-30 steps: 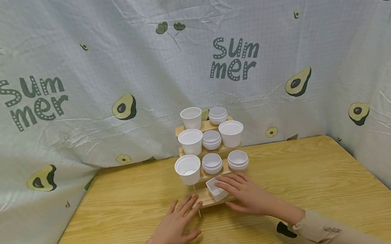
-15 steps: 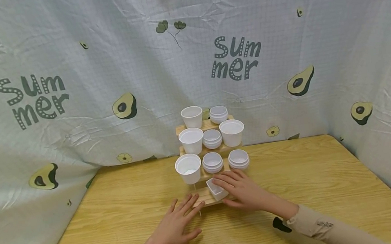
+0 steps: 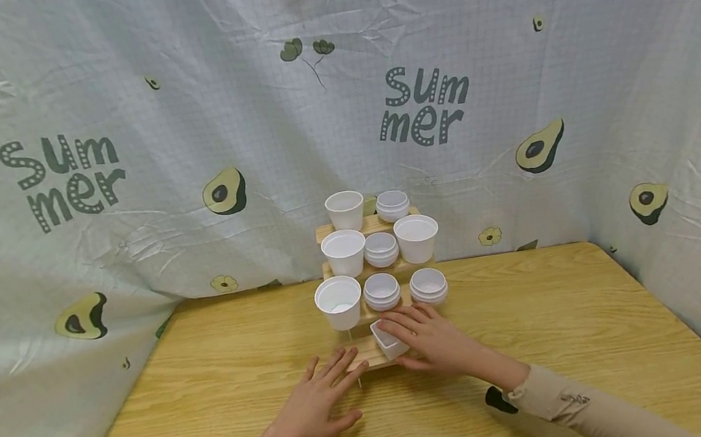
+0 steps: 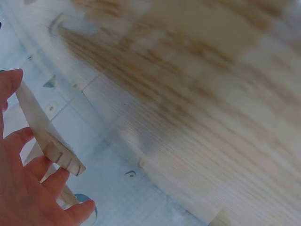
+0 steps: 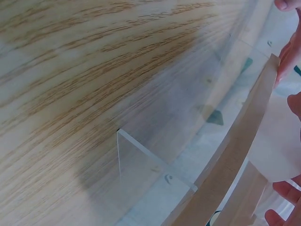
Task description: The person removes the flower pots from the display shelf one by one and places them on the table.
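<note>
A small white square container (image 3: 387, 342) sits tilted on the lowest step of a tiered wooden rack (image 3: 363, 354). My right hand (image 3: 439, 343) holds it, with fingers over its right side and the thumb low near the step's front edge. In the right wrist view, fingers (image 5: 292, 61) reach around the pale container (image 5: 275, 136) above the wooden step (image 5: 235, 136). My left hand (image 3: 312, 409) is spread, its fingertips touching the left end of that step. The left wrist view has these fingers (image 4: 57, 179) against the board's end (image 4: 51, 143).
Higher steps carry white round cups, such as a tall cup (image 3: 339, 304) and short jars (image 3: 382, 292). A clear side panel (image 5: 155, 160) supports the rack. It stands on a wood-grain table (image 3: 242, 351), before a printed curtain (image 3: 287, 138).
My right hand has shifted slightly left and farther over the square container, covering more of it. The left hand has stayed nearly in place.
</note>
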Action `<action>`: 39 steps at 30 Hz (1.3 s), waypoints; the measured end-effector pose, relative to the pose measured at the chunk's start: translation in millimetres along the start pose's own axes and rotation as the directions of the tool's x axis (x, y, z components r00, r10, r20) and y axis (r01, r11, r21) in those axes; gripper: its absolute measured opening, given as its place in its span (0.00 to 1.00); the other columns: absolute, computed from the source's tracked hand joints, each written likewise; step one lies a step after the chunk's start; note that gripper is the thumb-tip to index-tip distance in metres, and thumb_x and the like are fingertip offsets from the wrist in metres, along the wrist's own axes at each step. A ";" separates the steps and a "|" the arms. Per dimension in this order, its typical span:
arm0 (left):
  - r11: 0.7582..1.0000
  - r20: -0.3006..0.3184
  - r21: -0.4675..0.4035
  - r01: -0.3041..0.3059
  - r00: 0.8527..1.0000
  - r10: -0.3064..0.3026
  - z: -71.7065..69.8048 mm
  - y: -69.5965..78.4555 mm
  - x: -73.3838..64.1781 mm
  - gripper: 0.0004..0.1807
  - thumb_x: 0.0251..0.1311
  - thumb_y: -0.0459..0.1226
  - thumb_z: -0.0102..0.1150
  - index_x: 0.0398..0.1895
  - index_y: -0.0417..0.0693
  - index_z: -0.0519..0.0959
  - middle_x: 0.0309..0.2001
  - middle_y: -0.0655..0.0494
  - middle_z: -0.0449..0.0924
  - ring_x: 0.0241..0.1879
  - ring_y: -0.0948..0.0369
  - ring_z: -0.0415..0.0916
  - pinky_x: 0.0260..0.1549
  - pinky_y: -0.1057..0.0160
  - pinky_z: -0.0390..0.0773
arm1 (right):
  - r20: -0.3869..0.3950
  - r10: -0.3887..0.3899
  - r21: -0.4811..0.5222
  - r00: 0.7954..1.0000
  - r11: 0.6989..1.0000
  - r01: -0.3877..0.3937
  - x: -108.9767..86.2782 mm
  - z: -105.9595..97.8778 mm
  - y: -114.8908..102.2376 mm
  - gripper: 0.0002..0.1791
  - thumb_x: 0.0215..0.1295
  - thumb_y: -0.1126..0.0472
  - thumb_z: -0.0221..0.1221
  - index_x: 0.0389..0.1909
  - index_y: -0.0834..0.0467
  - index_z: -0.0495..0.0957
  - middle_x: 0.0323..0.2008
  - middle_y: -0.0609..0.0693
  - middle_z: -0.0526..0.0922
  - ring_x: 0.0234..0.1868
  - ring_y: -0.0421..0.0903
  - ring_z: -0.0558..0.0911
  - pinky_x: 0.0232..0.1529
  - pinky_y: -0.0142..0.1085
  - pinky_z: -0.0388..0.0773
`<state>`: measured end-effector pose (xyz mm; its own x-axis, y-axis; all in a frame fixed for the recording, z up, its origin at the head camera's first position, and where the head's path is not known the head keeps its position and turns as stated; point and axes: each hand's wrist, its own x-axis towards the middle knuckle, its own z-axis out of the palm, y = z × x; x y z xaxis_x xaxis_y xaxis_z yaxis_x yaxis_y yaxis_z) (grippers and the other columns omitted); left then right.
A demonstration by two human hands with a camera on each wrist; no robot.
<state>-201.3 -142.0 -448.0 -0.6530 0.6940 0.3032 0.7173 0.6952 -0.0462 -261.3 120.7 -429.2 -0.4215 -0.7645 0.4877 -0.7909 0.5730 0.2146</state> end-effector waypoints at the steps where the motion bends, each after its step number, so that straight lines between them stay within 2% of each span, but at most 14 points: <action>1: 1.000 -0.001 0.002 0.001 1.000 -0.001 0.2 -0.2 0.2 0.38 0.52 0.55 0.54 0.66 0.57 0.58 0.67 0.52 0.56 0.65 0.53 0.57 0.53 0.41 0.64 | 0.001 -0.003 -0.006 1.000 1.000 0.003 0.2 0.5 0.1 0.35 0.54 0.42 0.57 0.62 0.51 0.62 0.59 0.47 0.69 0.58 0.46 0.68 0.55 0.48 0.64; 17: 1.000 -0.017 -0.023 -0.008 1.000 0.007 -0.7 -4.8 1.6 0.38 0.51 0.54 0.56 0.66 0.57 0.59 0.67 0.51 0.57 0.65 0.52 0.58 0.52 0.38 0.64 | 0.005 -0.043 -0.107 0.999 0.993 0.043 1.8 6.3 4.0 0.34 0.52 0.42 0.59 0.60 0.50 0.64 0.57 0.48 0.70 0.56 0.47 0.69 0.53 0.47 0.66; 31: 1.000 -0.014 -0.012 -0.007 1.000 0.006 1.0 -4.0 -0.3 0.38 0.51 0.55 0.55 0.66 0.58 0.58 0.68 0.52 0.55 0.65 0.52 0.57 0.52 0.38 0.63 | -0.012 -0.048 -0.121 0.999 0.992 0.046 -1.7 1.5 3.3 0.35 0.50 0.42 0.60 0.58 0.51 0.66 0.54 0.48 0.72 0.56 0.47 0.69 0.55 0.47 0.66; 39: 1.000 0.004 -0.018 0.001 1.000 -0.001 1.7 -2.7 0.2 0.39 0.51 0.56 0.55 0.67 0.59 0.57 0.68 0.52 0.55 0.66 0.52 0.56 0.52 0.38 0.62 | -0.019 -0.074 -0.129 0.997 0.989 0.071 -11.6 -3.3 4.0 0.39 0.46 0.41 0.62 0.58 0.55 0.66 0.53 0.48 0.73 0.55 0.47 0.70 0.57 0.44 0.64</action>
<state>-203.8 -143.4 -449.4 -0.6549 0.6940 0.2991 0.7207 0.6926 -0.0290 -258.2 132.8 -431.2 -0.3533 -0.7988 0.4869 -0.7550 0.5508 0.3558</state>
